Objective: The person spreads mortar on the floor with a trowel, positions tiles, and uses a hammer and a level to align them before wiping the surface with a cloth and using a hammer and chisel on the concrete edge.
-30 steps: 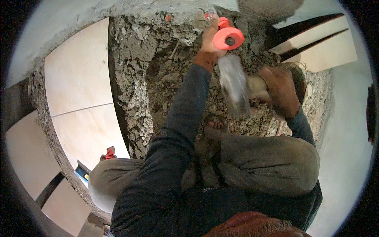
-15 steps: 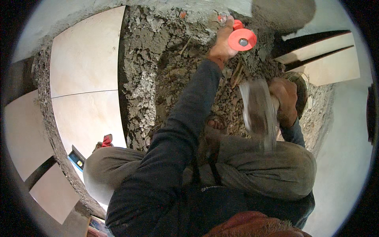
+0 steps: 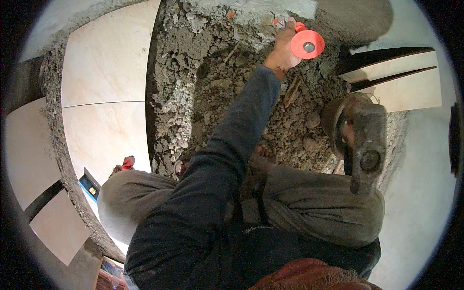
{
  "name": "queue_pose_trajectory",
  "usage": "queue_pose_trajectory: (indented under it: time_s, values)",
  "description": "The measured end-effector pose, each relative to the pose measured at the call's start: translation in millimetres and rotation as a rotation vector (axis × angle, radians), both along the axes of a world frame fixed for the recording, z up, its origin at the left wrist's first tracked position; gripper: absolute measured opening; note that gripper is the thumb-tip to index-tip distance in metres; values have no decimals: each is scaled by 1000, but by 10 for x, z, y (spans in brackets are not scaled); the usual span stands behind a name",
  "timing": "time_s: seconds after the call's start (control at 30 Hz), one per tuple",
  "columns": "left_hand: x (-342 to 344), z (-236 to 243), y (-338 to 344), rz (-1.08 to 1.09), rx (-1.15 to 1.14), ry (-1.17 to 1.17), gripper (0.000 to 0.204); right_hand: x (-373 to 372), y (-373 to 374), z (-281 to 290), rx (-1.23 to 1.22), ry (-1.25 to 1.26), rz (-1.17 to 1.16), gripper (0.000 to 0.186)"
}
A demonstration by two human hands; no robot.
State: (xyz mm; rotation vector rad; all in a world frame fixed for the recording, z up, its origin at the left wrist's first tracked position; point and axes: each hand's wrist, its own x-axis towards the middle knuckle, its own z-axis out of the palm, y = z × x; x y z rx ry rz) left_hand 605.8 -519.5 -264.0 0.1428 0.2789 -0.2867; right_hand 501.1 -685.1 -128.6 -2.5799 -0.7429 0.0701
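My left hand (image 3: 282, 52) is stretched out over broken grey mortar rubble (image 3: 208, 92). It grips a chisel with a round orange hand guard (image 3: 307, 44) at the far edge of the rubble; the chisel's tip is hidden. My right hand (image 3: 340, 126) holds a heavy steel hammer (image 3: 368, 140), raised close to the camera at the right. The hammer head hides most of that hand. Both knees (image 3: 314, 212) are bent below my arms as I crouch.
Large beige floor tiles (image 3: 104, 67) lie to the left of the rubble. More tiles (image 3: 396, 82) lean at the upper right against a pale wall. A blue and black spirit level (image 3: 89, 186) lies by my left knee, with a red scrap (image 3: 127, 163) beside it.
The hammer has swung away from the orange-guarded chisel, down and right toward the camera. My left hand stays on the chisel at the rubble's far edge.
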Motion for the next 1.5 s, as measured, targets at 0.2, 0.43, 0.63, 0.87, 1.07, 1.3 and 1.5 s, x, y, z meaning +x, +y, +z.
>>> queue_pose_trajectory:
  time_s: [0.2,0.43,0.63,0.87,1.07,1.3,1.5]
  values:
    - [98,-152,-165,46,31,4,31,-157,-120,-281,28,407,-299,37]
    - [-771,-481,-364,-110,248,20,43,-570,-471,-450,251,353,-479,32]
    - [-679,6,-129,-49,478,-286,39,-404,-501,325,80,-39,-205,36]
    - [-221,53,-184,-65,315,-177,34,-165,-394,360,-165,-225,-5,34]
    - [-50,-178,-357,-15,94,-211,31,-169,-172,405,-237,-291,168,30]
    - [-31,89,-501,54,230,-130,32,148,-432,274,-315,-172,208,17]
    - [194,122,-628,264,563,-249,37,39,-320,306,159,77,-307,14]
